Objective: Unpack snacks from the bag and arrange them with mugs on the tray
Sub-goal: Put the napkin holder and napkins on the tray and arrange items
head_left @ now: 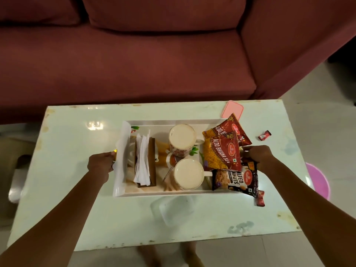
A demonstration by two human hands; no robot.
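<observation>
A white rectangular tray (167,192) sits on the pale table. On it stand two cream mugs (182,139) (188,173), a brown napkin holder with white tissues (143,160), two red-and-yellow aloo bhujia packets (221,151) and a dark salted-peanuts packet (236,178). My left hand (101,165) grips the tray's left rim. My right hand (259,156) is at the tray's right end, fingers curled among the packets; the rim there is hidden, so what it holds is unclear.
The table's (77,209) glossy top also carries a pink lid (233,110) at the back right, a small red wrapper (264,135), another red wrapper (260,199) by the peanuts, and a clear plastic container (173,209) in front. A maroon sofa (134,54) stands behind; a pink tub (318,182) is on the right floor.
</observation>
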